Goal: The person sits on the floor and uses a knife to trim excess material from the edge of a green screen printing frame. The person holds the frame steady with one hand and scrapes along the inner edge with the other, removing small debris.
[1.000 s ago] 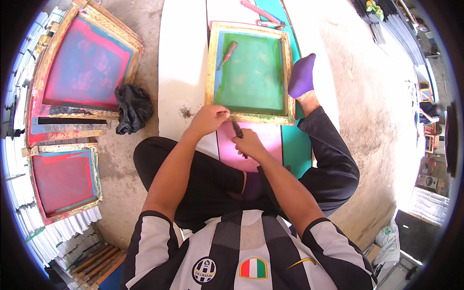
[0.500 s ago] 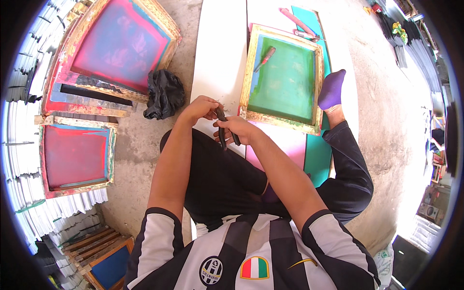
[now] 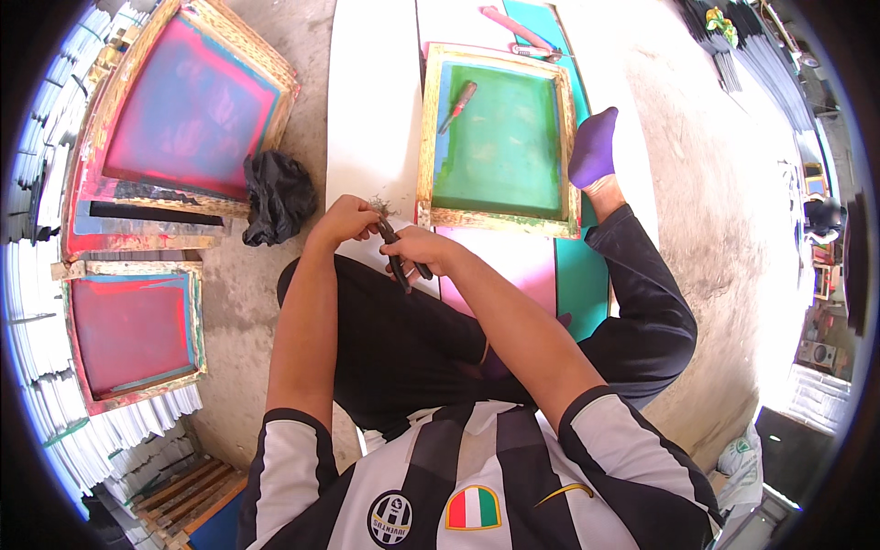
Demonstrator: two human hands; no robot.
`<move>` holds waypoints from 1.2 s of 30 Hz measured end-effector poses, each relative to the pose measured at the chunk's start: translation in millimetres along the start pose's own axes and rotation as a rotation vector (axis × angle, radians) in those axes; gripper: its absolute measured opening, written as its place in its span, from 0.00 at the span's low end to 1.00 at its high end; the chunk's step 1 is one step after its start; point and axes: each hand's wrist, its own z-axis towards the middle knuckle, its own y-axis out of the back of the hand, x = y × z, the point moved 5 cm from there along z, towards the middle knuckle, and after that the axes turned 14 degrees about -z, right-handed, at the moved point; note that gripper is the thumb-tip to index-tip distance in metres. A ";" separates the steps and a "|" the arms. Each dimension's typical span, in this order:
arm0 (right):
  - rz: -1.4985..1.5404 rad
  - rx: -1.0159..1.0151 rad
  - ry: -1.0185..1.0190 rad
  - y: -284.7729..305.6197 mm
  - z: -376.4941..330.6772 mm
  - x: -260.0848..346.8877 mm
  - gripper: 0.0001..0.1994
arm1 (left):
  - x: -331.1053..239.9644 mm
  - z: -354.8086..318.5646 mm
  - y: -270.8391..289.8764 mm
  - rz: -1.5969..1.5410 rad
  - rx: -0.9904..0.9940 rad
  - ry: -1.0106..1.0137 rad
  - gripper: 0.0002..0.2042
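Dark-handled pliers (image 3: 396, 255) are in my right hand (image 3: 423, 249), its fingers wrapped around the handles. Their jaws point up toward my left hand (image 3: 352, 221). That hand is closed in a pinch at the jaws, and whatever sits between its fingertips is too small to make out. Just beyond the fingers, a scatter of thin, wiry bits (image 3: 389, 207) lies on the white board (image 3: 374, 119). To the right lies a wooden frame (image 3: 425, 147) with a green mesh screen (image 3: 502, 137). A screwdriver (image 3: 458, 105) with a reddish handle rests on the mesh.
A crumpled black plastic bag (image 3: 278, 197) sits left of the board. Pink-and-blue screen frames (image 3: 197, 101) lean farther left, beside a red one (image 3: 133, 321). My purple-socked foot (image 3: 594, 147) is right of the green frame. A utility knife (image 3: 533, 50) lies beyond it.
The whole view has shifted, so the scene sits farther left in the picture. My hands stay together at the pliers, and the wiry bits beyond them show more plainly.
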 end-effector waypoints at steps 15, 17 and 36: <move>-0.173 -0.353 -0.075 102.9 -95.2 -74.3 0.15 | -28.6 4.3 -50.0 0.501 -0.387 -0.230 0.20; -0.206 -0.378 -0.107 116.4 -103.5 -86.6 0.15 | -32.9 4.5 -70.1 0.535 -0.353 -0.222 0.22; -0.466 -0.349 -0.264 154.9 -87.9 -106.6 0.19 | -41.4 0.8 -88.6 0.545 -0.182 -0.222 0.21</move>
